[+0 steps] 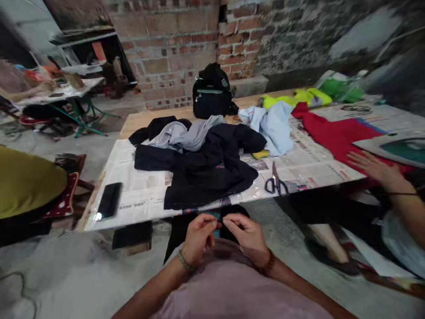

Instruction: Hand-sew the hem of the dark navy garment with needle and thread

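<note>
Two hands met over the lap, the left hand and the right hand nearly tip to tip, thumbs and fingers pinched narrow; whatever lay between was too small to tell. That fine work looked unfinished to me. Just beyond, a dark garment sprawled unfolded up to the near edge of the table, with nothing visibly completed on it. Newspaper gave some room leftward, before a phone; rightward, scissors lay handles toward the edge, and a co-worker's hand narrowed that side. Farther back, a backpack blocked the way.
</note>
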Demonstrator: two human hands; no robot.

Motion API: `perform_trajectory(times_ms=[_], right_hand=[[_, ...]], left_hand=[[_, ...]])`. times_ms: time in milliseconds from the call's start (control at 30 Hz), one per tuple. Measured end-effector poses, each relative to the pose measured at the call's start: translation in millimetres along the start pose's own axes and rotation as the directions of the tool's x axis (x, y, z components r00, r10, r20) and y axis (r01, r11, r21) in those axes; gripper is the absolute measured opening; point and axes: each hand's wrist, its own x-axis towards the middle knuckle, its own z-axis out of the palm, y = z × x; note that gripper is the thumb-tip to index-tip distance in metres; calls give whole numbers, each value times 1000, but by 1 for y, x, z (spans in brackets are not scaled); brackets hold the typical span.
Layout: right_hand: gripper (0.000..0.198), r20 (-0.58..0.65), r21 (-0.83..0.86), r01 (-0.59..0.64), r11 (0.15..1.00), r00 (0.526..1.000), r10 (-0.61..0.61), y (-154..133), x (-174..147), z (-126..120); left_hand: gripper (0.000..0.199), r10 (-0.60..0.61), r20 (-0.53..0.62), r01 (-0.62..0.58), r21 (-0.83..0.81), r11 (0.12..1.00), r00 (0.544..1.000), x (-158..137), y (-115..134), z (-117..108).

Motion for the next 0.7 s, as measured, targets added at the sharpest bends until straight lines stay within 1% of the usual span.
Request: perform_trajectory(times_ms=[100,200,267,400,467,533,700], right_hand=[[16,-27,-5,-9,1000,1000,9,-3,3,3],[16,-67,-43,7,999,998,-10,-5,5,4],[16,-77,-81,48,996,996,-54,-6,6,4],[14,-68,-147,184,972,978,-196,-8,7,3],[13,-78,-160,219,962,969,-234,-8,8,3],[13,-76,-157,219,963,970,-233,-7,9,4],[15,-30,-113,156,981,987,-161,-3,9,9]], left_hand=[[24,1,-2,-1,5,1000,1000,1,-1,1],[25,-10,-3,10,2,1000,1000,1,-1,1],[25,-21,-3,21,-4,1000,1000,2,-1,1],[25,-62,-22,61,-27,998,998,4,-3,1],[26,-73,-22,72,-49,996,997,6,-4,0],[27,-77,-12,76,-56,996,997,7,-5,1],[26,-91,-9,91,-39,995,996,9,-7,2]])
